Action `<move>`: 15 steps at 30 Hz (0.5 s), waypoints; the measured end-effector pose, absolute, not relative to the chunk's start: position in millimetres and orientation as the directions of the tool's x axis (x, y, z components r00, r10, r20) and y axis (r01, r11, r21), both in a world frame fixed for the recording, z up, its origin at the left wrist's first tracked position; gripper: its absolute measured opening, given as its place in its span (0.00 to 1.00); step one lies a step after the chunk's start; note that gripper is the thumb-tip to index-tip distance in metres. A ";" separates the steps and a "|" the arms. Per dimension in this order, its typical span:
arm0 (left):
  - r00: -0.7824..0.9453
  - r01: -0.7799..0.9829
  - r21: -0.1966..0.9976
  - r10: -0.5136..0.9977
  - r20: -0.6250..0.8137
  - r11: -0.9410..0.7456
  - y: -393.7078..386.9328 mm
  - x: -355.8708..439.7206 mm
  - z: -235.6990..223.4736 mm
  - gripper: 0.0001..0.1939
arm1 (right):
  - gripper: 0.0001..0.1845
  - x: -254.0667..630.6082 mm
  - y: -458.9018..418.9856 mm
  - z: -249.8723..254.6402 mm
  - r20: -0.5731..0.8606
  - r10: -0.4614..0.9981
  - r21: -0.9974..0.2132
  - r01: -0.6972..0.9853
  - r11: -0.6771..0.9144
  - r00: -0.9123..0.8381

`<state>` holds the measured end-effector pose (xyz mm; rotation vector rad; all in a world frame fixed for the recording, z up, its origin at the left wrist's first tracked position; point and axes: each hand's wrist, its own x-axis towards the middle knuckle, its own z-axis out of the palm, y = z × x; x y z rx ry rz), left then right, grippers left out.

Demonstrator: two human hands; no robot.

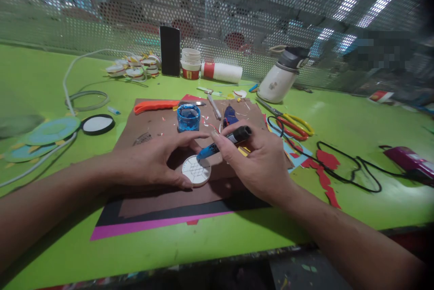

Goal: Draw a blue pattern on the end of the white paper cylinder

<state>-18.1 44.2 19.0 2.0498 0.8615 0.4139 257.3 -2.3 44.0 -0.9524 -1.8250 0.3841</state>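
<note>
White round disc with black line pattern point(195, 173): sat near, around centre, over brown paper sheet point(162, 200); resting or slightly lifted, could not tell. Held at left rim by bare left hand point(159, 160): bent into a wide, loose C, with thumb on near-left edge and fingers around by far edge, probably to stop any turning or sliding.

Blue marker pen with black end point(208, 150): gripped in bare right hand point(259, 159), curled close, with thumb and fingers on barrel. Slanted down to the left, with blue end at disc's far rim, likely for control and a clear view of the pattern.

Clear jar smeared with blue point(188, 119): stood just beyond left hand, presumably for easy reach. Orange-handled craft knife point(158, 106): lay far left on sheet, seemingly out of the way. Scissors with yellow and orange handles point(298, 121): lay to the right, likewise. Sheet: spread over black sheet point(110, 213) and pink sheet point(105, 232), perhaps to shield green tabletop point(152, 256).
</note>
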 end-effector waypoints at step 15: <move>0.673 0.475 0.778 0.739 -0.021 -0.411 43.6 -20.1 14.6 0.63 | 0.17 253.2 -3.1 44.1 0.648 0.748 -0.654 0.398 0.643 -0.145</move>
